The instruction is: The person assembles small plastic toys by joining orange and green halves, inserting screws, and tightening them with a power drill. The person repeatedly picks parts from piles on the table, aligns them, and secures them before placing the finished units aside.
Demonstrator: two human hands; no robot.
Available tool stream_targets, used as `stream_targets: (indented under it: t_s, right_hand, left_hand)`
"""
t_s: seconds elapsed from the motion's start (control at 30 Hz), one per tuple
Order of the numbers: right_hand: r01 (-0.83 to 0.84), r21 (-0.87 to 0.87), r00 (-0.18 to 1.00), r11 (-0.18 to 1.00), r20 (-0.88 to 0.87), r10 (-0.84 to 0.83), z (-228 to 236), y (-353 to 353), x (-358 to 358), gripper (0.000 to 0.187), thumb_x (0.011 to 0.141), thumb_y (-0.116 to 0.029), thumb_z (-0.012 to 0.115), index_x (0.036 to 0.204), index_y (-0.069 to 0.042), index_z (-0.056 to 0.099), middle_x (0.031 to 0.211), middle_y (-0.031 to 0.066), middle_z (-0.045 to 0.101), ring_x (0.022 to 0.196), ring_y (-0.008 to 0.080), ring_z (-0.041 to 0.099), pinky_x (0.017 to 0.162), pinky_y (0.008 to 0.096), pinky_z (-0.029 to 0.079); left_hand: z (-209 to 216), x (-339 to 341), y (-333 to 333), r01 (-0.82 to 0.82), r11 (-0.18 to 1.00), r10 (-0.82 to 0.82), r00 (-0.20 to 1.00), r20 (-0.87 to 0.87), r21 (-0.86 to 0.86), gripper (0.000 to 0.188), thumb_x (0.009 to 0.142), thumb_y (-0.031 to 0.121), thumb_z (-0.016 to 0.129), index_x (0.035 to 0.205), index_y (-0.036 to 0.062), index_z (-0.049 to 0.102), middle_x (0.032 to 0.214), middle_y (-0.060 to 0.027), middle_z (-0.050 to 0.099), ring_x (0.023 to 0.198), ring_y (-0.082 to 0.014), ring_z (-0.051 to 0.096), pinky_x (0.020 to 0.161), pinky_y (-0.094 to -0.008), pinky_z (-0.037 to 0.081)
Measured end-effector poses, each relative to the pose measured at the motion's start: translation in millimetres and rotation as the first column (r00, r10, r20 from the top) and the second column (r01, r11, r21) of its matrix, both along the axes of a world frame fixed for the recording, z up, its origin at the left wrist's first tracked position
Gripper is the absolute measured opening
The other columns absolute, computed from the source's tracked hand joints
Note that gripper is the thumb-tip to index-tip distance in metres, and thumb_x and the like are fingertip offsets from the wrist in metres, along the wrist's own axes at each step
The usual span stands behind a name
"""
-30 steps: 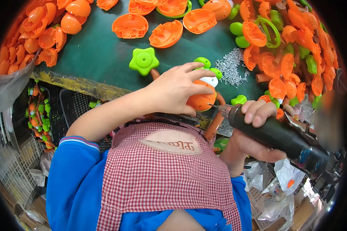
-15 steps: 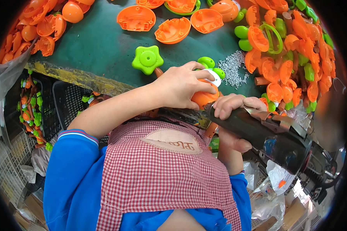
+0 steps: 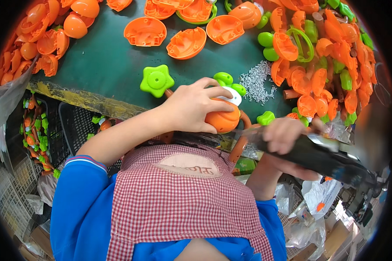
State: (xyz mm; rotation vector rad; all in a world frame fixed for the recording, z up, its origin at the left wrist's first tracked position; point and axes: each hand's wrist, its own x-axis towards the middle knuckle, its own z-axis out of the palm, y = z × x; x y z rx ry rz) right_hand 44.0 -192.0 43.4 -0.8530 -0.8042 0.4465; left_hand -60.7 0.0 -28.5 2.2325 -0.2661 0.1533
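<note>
My left hand (image 3: pixel 191 104) is curled over a toy (image 3: pixel 224 121) with a round orange body at the table's near edge, its fingers wrapped round the top. White and green parts (image 3: pixel 223 78) stick out at the toy's far side, and a bent brown tube (image 3: pixel 245 119) shows at its right. A green star-shaped piece (image 3: pixel 157 81) on a brown stem lies left of the hand. My right hand (image 3: pixel 284 137), smeared by motion, grips a black power screwdriver (image 3: pixel 320 156) to the right of the toy. The tool's tip is blurred and apart from the orange body.
A heap of small silver screws (image 3: pixel 258 82) lies beyond the toy. Several orange half shells (image 3: pixel 145 31) sit at the far side of the green table (image 3: pixel 104 61). Mixed orange and green parts (image 3: pixel 318 82) pile up at right, more orange shells (image 3: pixel 48 41) at left. Black crates (image 3: pixel 76 126) stand below.
My right hand has drawn the screwdriver away from the toy, to the right and slightly down. The left hand stays on the toy, whose orange body now shows more fully.
</note>
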Motion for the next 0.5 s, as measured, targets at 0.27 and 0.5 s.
stream_targets:
  t_s: [0.27, 0.5]
  right_hand:
    - [0.587, -0.159, 0.808, 0.794, 0.17, -0.564, -77.6, -11.0, 41.3, 0.087, 0.082, -0.064, 0.063, 0.13, 0.003, 0.033, 0.078, 0.012, 0.056, 0.067, 0.0203, 0.056, 0.067, 0.0343, 0.049]
    - [0.532, -0.001, 0.845, 0.847, 0.067, -0.531, -51.8, -20.6, 54.5, 0.082, 0.086, -0.072, 0.05, 0.132, -0.005, 0.037, 0.079, 0.0099, 0.056, 0.07, 0.0212, 0.054, 0.069, 0.0365, 0.045]
  left_hand:
    - [1.0, 7.6, -3.7, 0.023, 1.0, -0.022, 0.997, 0.078, -0.001, 0.06, 0.059, 0.028, 0.085, 0.115, 0.0156, 0.066, 0.129, -0.0019, 0.057, 0.124, -0.0329, 0.047, 0.099, -0.0443, 0.047]
    - [8.4, 61.6, -17.4, -0.09, 0.973, 0.056, 0.986, 0.16, 0.215, 0.024, 0.067, 0.019, 0.075, 0.089, 0.0106, 0.071, 0.098, -0.0005, 0.066, 0.1, -0.0245, 0.059, 0.087, -0.0376, 0.05]
